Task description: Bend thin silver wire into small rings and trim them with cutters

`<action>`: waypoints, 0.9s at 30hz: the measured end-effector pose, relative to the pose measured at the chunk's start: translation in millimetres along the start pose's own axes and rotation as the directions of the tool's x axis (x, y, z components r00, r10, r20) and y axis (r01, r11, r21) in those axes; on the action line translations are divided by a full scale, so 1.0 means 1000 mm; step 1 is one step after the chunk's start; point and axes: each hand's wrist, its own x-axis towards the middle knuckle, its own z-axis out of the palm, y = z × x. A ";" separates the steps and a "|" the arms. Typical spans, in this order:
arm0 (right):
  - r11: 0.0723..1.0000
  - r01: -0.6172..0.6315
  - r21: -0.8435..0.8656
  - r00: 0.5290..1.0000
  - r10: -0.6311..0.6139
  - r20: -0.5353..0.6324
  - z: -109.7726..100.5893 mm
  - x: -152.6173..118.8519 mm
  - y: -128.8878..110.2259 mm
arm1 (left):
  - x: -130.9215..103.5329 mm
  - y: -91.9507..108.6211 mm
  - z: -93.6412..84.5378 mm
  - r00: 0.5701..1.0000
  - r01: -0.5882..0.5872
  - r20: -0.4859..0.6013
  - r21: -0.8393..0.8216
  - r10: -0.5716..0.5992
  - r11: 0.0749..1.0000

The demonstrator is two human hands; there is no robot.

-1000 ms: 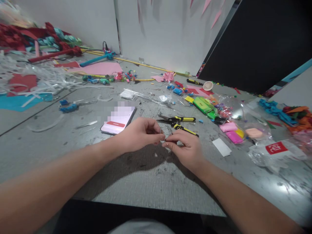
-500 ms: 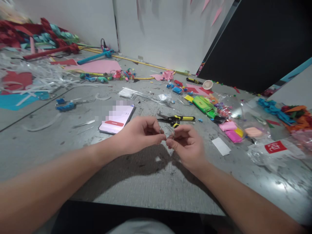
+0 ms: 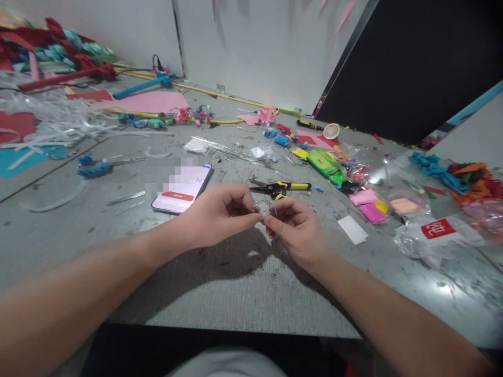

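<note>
1. Raised fingers on the right hand now cover most of the lower yellow handle, which showed clearly a second ago; the surroundings sit slightly farther left in view.
2. Between the two hands, near the middle of the table, is a thin silvery wire, small and partly hidden by fingers.
3. The left hand has its thumb and forefinger pinched together on the wire, the other fingers curled in.
4. On the right hand, thumb and fingertips close on the wire too, almost touching the left thumb.
5. Just beyond the hands lie black-and-yellow scissors, blades parted and pointing left.
6. A phone lies beside the left hand, its screen lit, a red bar near the bottom.
7. To the right are a white paper piece, pink packets and a green packet.
8. Farther right lies clear plastic with a red label.
</note>
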 end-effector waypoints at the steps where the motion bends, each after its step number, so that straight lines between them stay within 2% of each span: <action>1: 1.000 -0.008 -0.007 1.000 0.008 -0.004 0.000 0.000 -0.001 | 0.000 0.000 0.000 1.000 0.000 0.004 -0.005 0.000 1.000; 5: 0.999 -0.041 -0.024 0.999 0.040 -0.037 0.002 -0.002 0.000 | 0.001 0.002 0.001 0.998 0.069 0.001 -0.076 -0.069 0.995; 10: 0.999 -0.026 0.027 0.999 0.027 -0.034 0.002 -0.002 0.007 | 0.004 0.000 0.001 0.986 0.162 0.005 -0.186 -0.164 0.969; 17: 0.999 0.003 0.037 0.997 -0.001 -0.072 0.001 -0.003 0.010 | 0.003 -0.001 0.004 0.985 0.162 -0.020 -0.247 -0.173 0.955; 23: 0.996 -0.010 0.091 0.994 0.020 -0.107 0.004 -0.004 0.017 | 0.000 0.002 0.008 0.986 0.137 -0.068 -0.220 -0.155 0.966; 27: 0.996 -0.002 0.088 0.990 0.015 -0.143 0.010 -0.005 0.013 | 0.000 0.002 0.012 0.985 0.117 -0.100 -0.225 -0.143 0.967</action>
